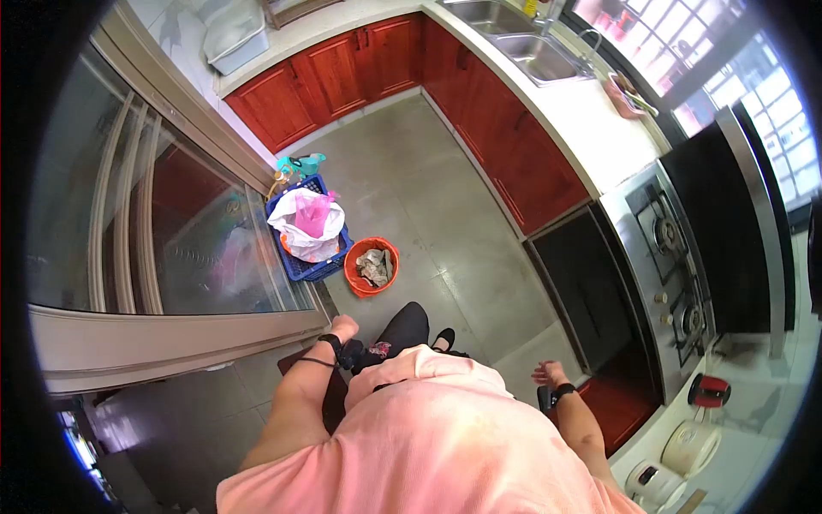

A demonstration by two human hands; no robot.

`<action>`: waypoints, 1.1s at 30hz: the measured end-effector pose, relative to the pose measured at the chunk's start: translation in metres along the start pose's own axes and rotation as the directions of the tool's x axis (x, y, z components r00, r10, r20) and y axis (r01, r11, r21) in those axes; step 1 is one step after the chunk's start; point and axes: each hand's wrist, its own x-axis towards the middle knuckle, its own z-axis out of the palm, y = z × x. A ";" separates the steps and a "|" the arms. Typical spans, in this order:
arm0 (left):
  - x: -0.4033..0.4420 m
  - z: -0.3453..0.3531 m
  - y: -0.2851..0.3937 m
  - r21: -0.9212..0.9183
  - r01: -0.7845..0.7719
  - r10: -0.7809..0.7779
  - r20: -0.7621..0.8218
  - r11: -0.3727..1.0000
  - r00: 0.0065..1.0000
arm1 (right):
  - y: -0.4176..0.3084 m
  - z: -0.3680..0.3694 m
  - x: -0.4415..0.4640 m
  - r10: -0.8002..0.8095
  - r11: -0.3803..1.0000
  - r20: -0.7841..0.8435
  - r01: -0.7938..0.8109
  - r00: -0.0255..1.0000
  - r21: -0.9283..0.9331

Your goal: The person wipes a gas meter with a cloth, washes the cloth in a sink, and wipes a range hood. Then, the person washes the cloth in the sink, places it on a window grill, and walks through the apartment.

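Note:
My left hand (344,326) hangs beside my left leg, near the edge of the sliding door frame. Its fingers look curled in, and I see nothing in them. A dark band and a small device are on that wrist. My right hand (550,373) hangs out to my right with fingers somewhat apart and nothing in them, near the red lower cabinet. It also wears a dark wrist device. Ahead of my left hand stands an orange bin (372,289) with crumpled waste inside. Next to it is a blue basket (302,272) holding a white plastic bag (295,214) and a pink bag (313,216).
A glass sliding door (197,248) is on the left. Red cabinets (330,81) run under the counter, with a double sink (535,56) at the back. A gas stove (664,248) and range hood (728,231) stand right. Grey floor tiles (411,188) stretch ahead.

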 end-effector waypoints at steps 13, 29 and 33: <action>0.100 -0.060 -0.051 -0.385 0.040 -0.098 -0.132 0.922 0.986 | -0.301 0.091 0.011 -0.183 0.950 0.176 0.220 0.967 -0.222; 0.048 -0.106 -0.025 -0.258 0.136 -0.174 -0.130 0.957 0.976 | -0.598 0.103 0.099 -0.391 0.915 0.002 0.389 0.920 -0.104; 0.049 -0.094 -0.012 -0.346 0.088 -0.186 -0.260 0.934 0.948 | -0.647 0.105 0.113 -0.322 0.946 0.006 0.322 0.947 -0.037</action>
